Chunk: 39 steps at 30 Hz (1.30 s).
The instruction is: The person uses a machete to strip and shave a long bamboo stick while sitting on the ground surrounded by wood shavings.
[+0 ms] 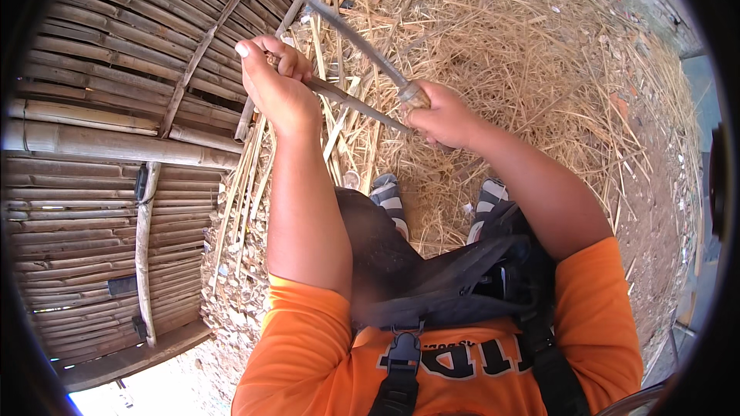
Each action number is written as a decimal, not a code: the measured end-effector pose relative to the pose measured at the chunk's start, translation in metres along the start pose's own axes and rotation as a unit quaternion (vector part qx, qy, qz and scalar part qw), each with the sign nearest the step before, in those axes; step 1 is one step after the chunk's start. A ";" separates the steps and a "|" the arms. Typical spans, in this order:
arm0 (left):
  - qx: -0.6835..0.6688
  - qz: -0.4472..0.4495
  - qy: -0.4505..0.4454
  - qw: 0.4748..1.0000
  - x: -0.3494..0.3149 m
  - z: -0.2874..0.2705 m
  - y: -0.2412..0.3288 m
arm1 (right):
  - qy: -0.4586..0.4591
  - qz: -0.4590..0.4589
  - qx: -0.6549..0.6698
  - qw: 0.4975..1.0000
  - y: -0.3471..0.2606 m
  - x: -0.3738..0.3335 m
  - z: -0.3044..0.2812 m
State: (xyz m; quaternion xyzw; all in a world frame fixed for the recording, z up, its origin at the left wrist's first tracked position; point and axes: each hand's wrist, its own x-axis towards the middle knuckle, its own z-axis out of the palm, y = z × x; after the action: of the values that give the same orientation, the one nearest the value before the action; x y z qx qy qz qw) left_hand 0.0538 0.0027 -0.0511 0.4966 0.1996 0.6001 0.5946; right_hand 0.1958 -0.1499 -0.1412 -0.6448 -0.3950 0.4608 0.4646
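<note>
Left hand (276,81) is fisted around a bamboo strip (354,104). Right hand (443,117) is closed on a long knife (356,41), handle end in the fist, blade crossing above the strip. Shavings pile (493,46) beyond the knife suggests much stripping done; loose strips (247,169) remain left of it. The blade-to-strip contact is unclear.

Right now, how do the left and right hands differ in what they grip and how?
The left hand is raised, fist closed round a thin bamboo strip; the right hand sits lower, closed on the handle of a long blade that points up and away. Both grips are tight, above the straw-strewn ground.
</note>
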 end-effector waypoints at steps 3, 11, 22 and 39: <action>0.004 -0.016 0.026 1.000 -0.002 0.001 0.005 | -0.047 0.026 -0.003 0.999 0.016 -0.005 0.004; -0.043 -0.031 -0.040 0.998 0.001 -0.003 0.007 | -0.094 0.105 -0.181 0.973 0.066 0.012 0.004; 0.084 0.047 0.136 0.986 0.002 0.008 0.007 | -0.094 0.097 0.021 0.991 0.042 -0.006 0.025; 0.075 0.048 0.133 0.987 0.001 0.009 0.000 | -0.093 0.037 -0.112 0.989 0.063 0.000 0.025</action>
State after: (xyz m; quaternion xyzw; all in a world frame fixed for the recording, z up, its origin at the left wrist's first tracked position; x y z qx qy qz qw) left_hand 0.0612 0.0000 -0.0469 0.4644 0.2970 0.6722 0.4942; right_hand 0.1766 -0.1602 -0.2056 -0.6613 -0.4612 0.4889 0.3332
